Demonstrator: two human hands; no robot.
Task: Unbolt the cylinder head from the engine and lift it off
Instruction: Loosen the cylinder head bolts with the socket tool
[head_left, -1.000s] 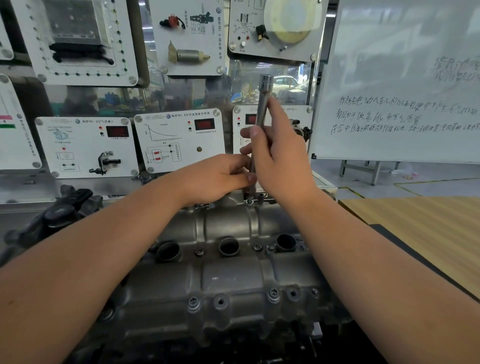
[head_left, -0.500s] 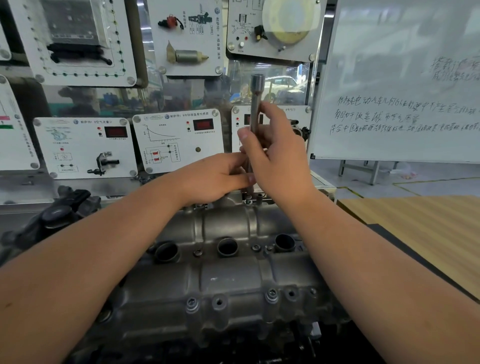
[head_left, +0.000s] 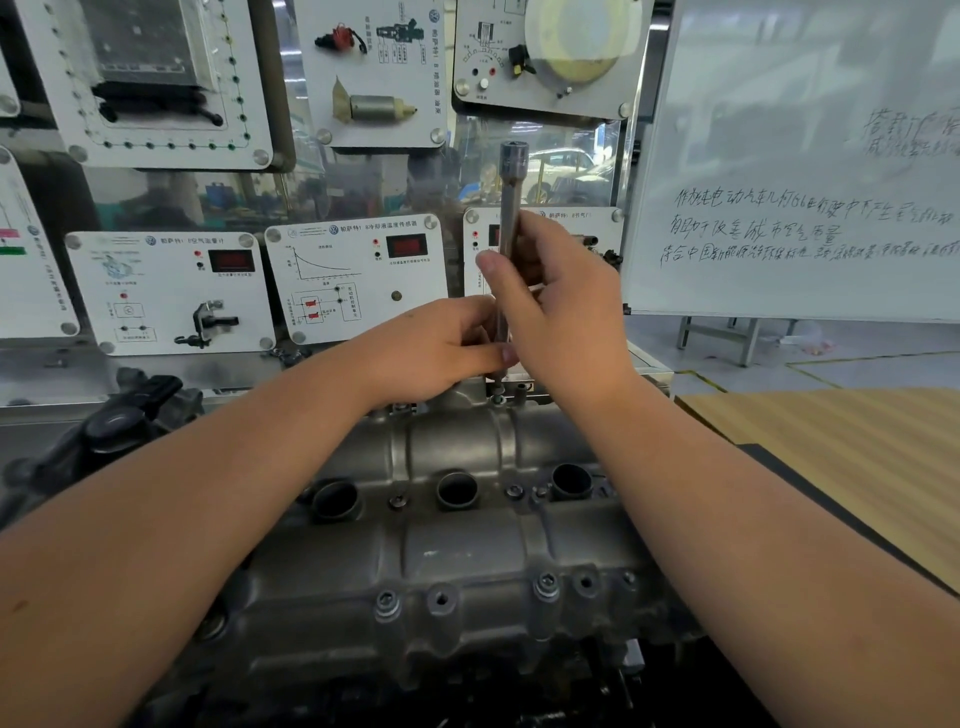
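Observation:
A grey cast cylinder head (head_left: 457, 551) lies across the lower middle, with three round plug wells and several bolts along its near edge. A long steel socket extension (head_left: 510, 192) stands nearly upright over a bolt (head_left: 497, 399) at the head's far edge. My right hand (head_left: 561, 306) grips the tool's shaft about midway, thumb on its left side. My left hand (head_left: 441, 348) holds the lower part of the shaft with its fingertips, just above the bolt. The tool's lower tip is partly hidden by my fingers.
White training panels (head_left: 358, 280) with sensors and red displays stand behind the engine. A whiteboard (head_left: 800, 156) with handwriting stands at the right. A wooden tabletop (head_left: 831, 457) lies to the right, and a black engine part (head_left: 119, 421) sits at the left.
The tool's top has swung left from a rightward tilt to nearly upright. My right hand has shifted its grip on the shaft. My left hand has stayed at the shaft's lower end.

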